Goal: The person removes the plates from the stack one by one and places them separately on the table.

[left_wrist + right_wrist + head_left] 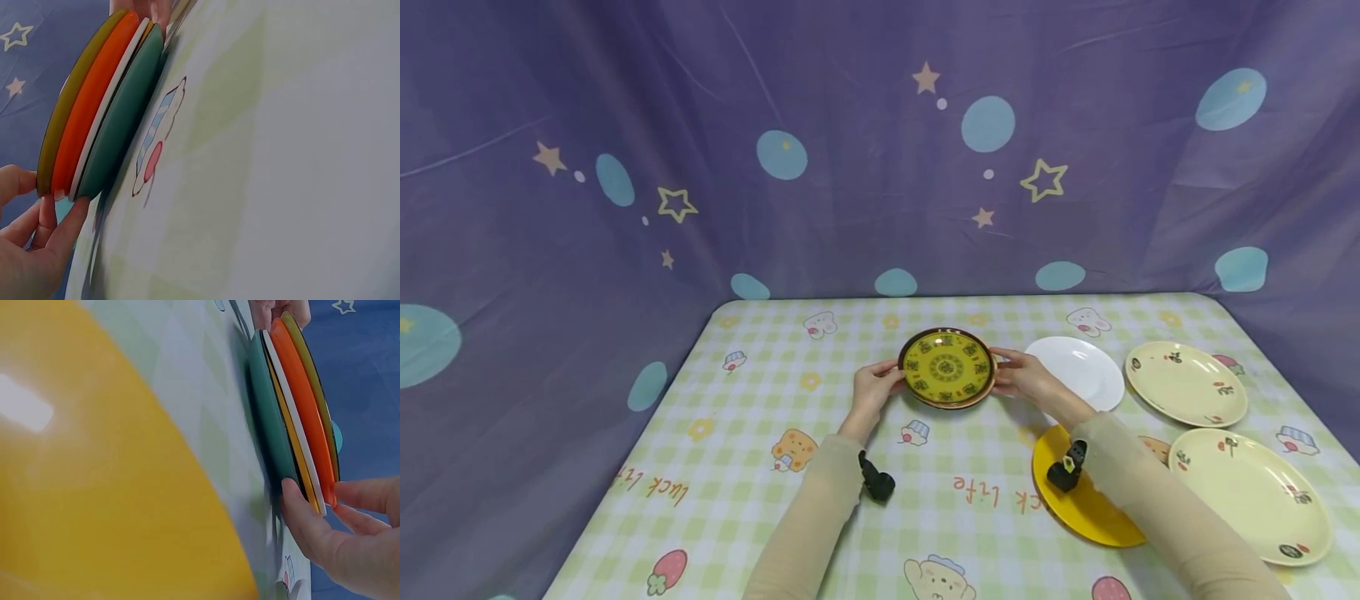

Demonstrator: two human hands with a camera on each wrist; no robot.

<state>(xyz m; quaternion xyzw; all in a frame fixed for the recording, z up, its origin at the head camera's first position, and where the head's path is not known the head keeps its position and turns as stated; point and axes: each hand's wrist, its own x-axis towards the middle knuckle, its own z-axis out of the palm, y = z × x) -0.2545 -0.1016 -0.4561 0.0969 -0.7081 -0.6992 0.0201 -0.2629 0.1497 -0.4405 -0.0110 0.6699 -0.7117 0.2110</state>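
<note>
Backdrop: purple curtain (850,237) is hanging behind a surface (730,408) that is wearing a green-checked cloth.
Plate stack (946,367): is sitting between the two hands, around the middle of the surface; whether its base is touching the cloth, I cannot tell.
Layers: five are showing, with a patterned plate (69,94) lying on top, then orange, white and yellow ones, and a green plate (128,106) forming the bottom.
Left hand (874,390): is pinching the stack's left edge, fingertips pressing rims from green up to patterned.
Right hand (1026,379): is pinching the opposite edge, one fingertip meeting the green plate.
Right side: white plate (1078,371), two cream plates (1186,383) (1247,496) and a large yellow plate (1090,508) are lying apart from the stack, the yellow one partly hiding beneath the right sleeve (1120,467).
Good grip: supporting the green plate evenly from both sides should be stopping the upper layers from sliding.
Good angle: moving both wrists together, level and slowly, would be sparing the rims from knocking.
</note>
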